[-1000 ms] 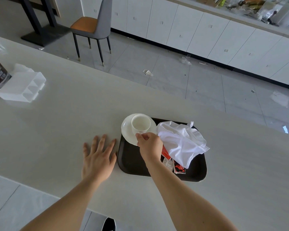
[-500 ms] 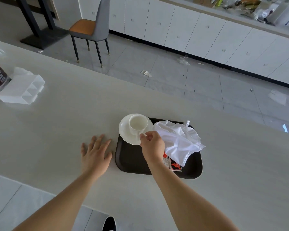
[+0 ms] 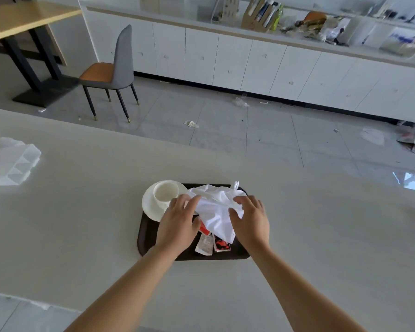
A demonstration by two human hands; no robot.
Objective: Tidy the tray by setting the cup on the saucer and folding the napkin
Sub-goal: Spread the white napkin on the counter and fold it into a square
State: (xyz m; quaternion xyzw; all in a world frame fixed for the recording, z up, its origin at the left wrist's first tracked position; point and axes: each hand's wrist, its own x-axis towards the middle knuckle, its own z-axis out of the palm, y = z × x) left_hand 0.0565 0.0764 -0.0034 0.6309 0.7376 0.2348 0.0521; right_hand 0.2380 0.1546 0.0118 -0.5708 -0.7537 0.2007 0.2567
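Observation:
A dark tray (image 3: 145,238) lies on the pale table. At its far left corner a white cup (image 3: 165,192) stands upright on a white saucer (image 3: 150,207) that overhangs the tray's edge. A crumpled white napkin (image 3: 218,212) covers the tray's middle and right. My left hand (image 3: 179,224) rests on the napkin's left edge, fingers curled onto the cloth. My right hand (image 3: 250,218) grips the napkin's right side. Small red and white sachets (image 3: 212,244) lie under the napkin, partly hidden.
A white plastic holder (image 3: 12,164) sits on the table at far left. Beyond the table's far edge are a tiled floor with scraps, a grey chair (image 3: 110,73) and white cabinets (image 3: 249,63).
My right hand let go of the cup and moved right onto the napkin. My left hand left the bare table and came onto the tray at the napkin's left edge. The camera tilted up.

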